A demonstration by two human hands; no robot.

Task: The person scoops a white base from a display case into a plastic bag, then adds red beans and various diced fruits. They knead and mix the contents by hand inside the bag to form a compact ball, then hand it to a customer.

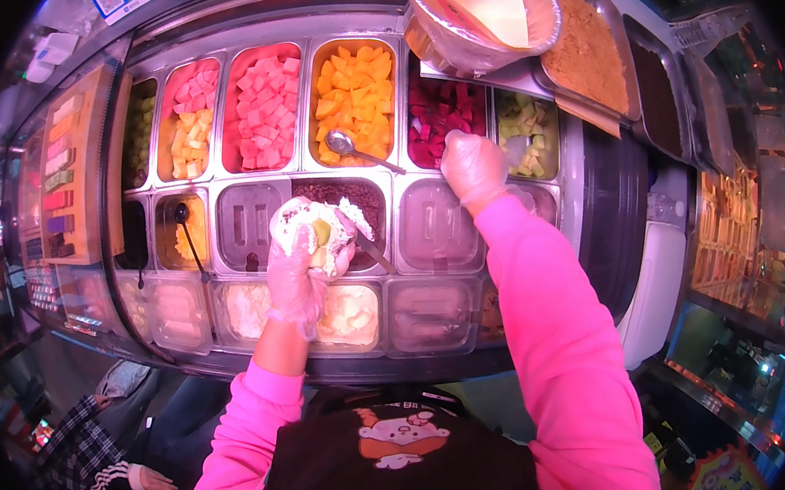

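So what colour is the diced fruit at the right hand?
The diced fruit is deep magenta, shown in the head view.

We saw gloves of thin plastic, wrinkled and shiny; spoon was glossy metal; lid looked smooth clear plastic. Sleeves were matt cloth, apron also. Brown powder looked rough.

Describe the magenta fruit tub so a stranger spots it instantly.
On the metal counter, check the far row of tubs. The magenta fruit tub sits between yellow chunks and pale green ones, the gloved right hand at its near corner. Neither neighbour shares its deep purplish red.
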